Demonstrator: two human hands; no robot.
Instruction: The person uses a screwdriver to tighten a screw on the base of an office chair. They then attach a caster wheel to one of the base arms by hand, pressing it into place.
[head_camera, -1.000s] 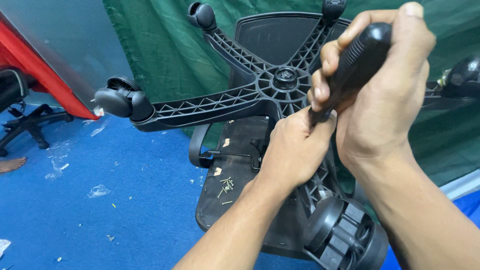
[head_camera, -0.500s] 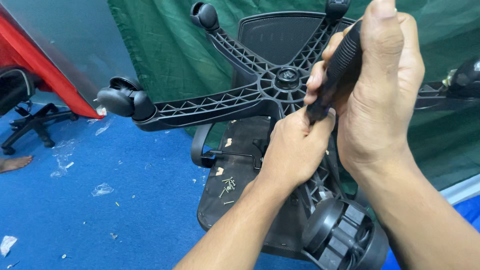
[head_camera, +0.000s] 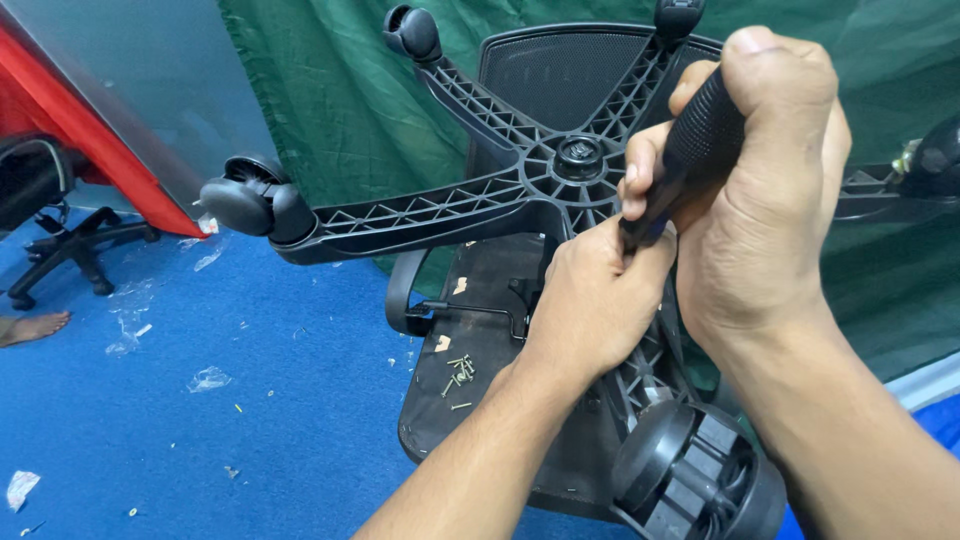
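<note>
Chair base (head_camera: 430, 210), a black five-armed star with casters already fitted, fills the frame's centre above the overturned seat (head_camera: 480, 400). Loose screws (head_camera: 457, 372) lie on the seat, so fastening looks unfinished. Right hand (head_camera: 770, 220) is wrapped tight around a black screwdriver handle (head_camera: 700, 135); left hand (head_camera: 595, 300) pinches its shaft just below.
</note>
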